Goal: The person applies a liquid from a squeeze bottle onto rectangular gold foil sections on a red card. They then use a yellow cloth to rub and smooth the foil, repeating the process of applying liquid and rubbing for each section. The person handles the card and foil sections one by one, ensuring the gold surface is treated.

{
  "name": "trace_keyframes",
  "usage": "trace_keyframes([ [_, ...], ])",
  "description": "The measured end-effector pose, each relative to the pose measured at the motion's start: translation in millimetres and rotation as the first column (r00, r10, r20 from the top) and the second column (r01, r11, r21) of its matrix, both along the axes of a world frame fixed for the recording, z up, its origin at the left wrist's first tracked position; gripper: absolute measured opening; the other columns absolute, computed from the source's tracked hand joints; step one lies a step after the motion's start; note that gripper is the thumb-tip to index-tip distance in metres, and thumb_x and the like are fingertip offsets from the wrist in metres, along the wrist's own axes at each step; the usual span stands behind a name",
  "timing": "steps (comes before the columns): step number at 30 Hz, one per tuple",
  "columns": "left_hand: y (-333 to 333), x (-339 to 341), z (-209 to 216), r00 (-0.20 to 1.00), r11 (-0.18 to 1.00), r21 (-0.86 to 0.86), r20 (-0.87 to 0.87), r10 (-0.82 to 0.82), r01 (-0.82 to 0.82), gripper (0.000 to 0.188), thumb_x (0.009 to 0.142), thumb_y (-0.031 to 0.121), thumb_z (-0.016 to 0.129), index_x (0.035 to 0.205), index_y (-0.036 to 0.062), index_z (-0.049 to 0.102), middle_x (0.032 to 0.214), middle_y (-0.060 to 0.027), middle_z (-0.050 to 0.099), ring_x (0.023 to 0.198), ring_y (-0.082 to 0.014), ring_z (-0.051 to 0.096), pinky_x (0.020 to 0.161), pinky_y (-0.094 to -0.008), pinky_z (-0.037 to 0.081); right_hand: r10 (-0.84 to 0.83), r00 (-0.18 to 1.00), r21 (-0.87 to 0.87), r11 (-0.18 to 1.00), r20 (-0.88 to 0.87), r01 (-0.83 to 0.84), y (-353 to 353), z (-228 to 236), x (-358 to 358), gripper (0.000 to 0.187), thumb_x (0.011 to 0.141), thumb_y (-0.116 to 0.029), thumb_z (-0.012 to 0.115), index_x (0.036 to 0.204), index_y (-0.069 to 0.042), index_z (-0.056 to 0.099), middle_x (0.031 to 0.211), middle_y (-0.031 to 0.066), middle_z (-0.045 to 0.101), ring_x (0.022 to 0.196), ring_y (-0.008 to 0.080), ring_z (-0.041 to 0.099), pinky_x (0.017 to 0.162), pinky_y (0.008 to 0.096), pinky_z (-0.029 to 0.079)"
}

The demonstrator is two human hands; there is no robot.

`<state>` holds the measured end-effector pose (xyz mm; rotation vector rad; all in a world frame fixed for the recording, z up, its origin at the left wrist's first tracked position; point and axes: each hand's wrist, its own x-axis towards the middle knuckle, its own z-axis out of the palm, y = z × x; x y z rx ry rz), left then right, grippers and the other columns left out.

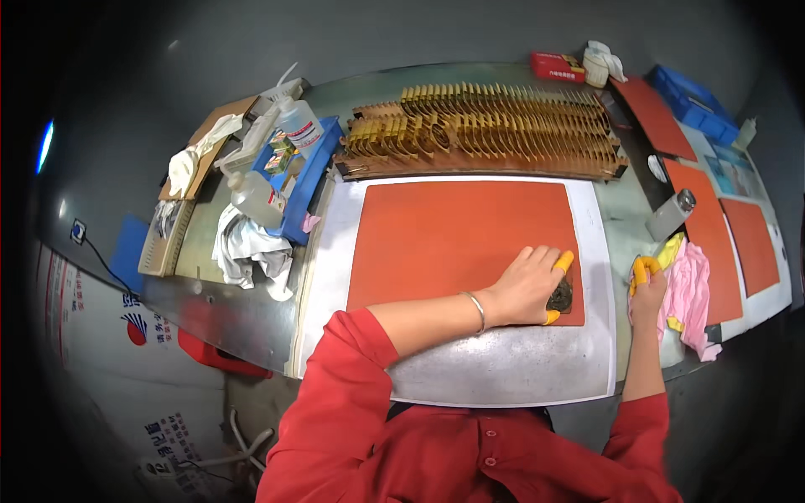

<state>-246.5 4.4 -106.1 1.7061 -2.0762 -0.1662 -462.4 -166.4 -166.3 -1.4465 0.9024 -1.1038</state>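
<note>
Object (pixel 560 297), dark, rounded, in left hand (pixel 530 287) on flat orange mat (pixel 457 239)

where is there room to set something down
Most of the rectangular orange mat is bare, between the golden slatted rack and the left hand; so is the flat white sheet between mat and red buttoned shirt. Crowded: left, the blue plastic tray and translucent plastic bottles; right, the crumpled pink cloth and right hand.

I'm looking at a workshop: around the orange mat (pixel 453 226) sit bottles (pixel 299 127) at ten o'clock, racked gold-coloured parts (pixel 495 126) at twelve, a pink rag (pixel 690 285) at three.
</note>
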Motion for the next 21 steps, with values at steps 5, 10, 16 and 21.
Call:
trace_keyframes([
  [5,4.9,24.6,3.0,0.995,0.996,0.058,0.081,0.057,-0.062,0.085,0.063,0.035,0.073,0.126,-0.0101,0.037,0.099,-0.0196,0.054,0.093,-0.0294,0.051,0.083,-0.0356,0.036,0.042,0.998,-0.041,0.998,0.056,-0.039,-5.0,-7.5,-1.2,0.004,0.089,-0.007,0.055,0.089,-0.004,0.056,0.068,-0.0019,0.051,0.053,0.0023,0.04,0.043,0.0165,0.028],
  [10,21.1,52.9,50.0,0.997,0.997,-0.025,-0.02,0.072,-0.072,0.081,0.062,0.032,0.073,0.125,-0.0044,0.037,0.095,-0.0176,0.055,0.09,-0.0307,0.052,0.081,-0.0382,0.037,0.026,0.997,-0.021,0.999,0.067,-0.024,0.3,0.3,1.1,0.003,0.089,-0.007,0.055,0.089,-0.004,0.056,0.068,-0.0023,0.051,0.051,0.0021,0.04,0.042,0.0164,0.027],
  [16,19.4,175.7,103.5,0.912,0.971,-0.117,0.335,0.236,-0.208,0.082,0.062,0.031,0.073,0.125,-0.0046,0.036,0.086,-0.0156,0.054,0.084,-0.031,0.052,0.081,-0.0388,0.039,0.007,0.999,0.001,1.0,0.033,-0.007,-0.5,2.1,-3.7,0.003,0.089,-0.008,0.055,0.089,-0.005,0.056,0.067,-0.0025,0.051,0.05,0.0018,0.039,0.041,0.0164,0.027],
  [21,-18.6,241.7,117.4,0.805,0.977,-0.058,0.557,0.204,-0.207,0.075,0.065,0.034,0.07,0.121,-0.0066,0.041,0.085,-0.018,0.057,0.088,-0.0319,0.053,0.085,-0.0378,0.04,0.006,0.999,0.009,1.0,0.034,-0.006,2.2,0.0,4.4,0.004,0.089,-0.007,0.055,0.089,-0.004,0.056,0.067,-0.0021,0.051,0.051,0.0021,0.04,0.042,0.0165,0.028],
])
